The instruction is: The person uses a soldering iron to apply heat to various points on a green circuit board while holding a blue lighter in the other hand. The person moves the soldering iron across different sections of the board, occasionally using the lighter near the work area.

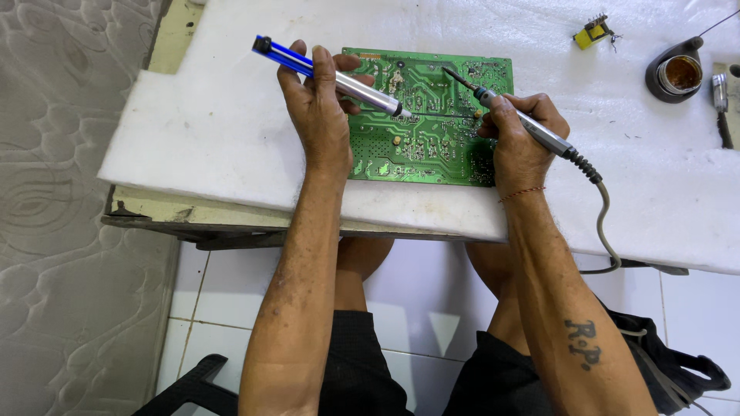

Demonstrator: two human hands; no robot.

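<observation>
A green circuit board [426, 142] lies solder side up on a white foam sheet [216, 131]. My left hand [316, 108] grips a blue and silver desoldering pump [331, 77], its tip resting on the board near the middle. My right hand [518, 135] holds a grey soldering iron [532, 127] like a pen. The iron's dark tip points up and left over the board's upper right part. Its grey cable [605, 223] hangs off the table edge.
A round tin of brown flux [678, 75] sits at the far right, beside a metal tool [721, 96]. A small yellow component [592, 32] lies at the top right. A patterned mattress [62, 231] is to the left, white floor tiles below.
</observation>
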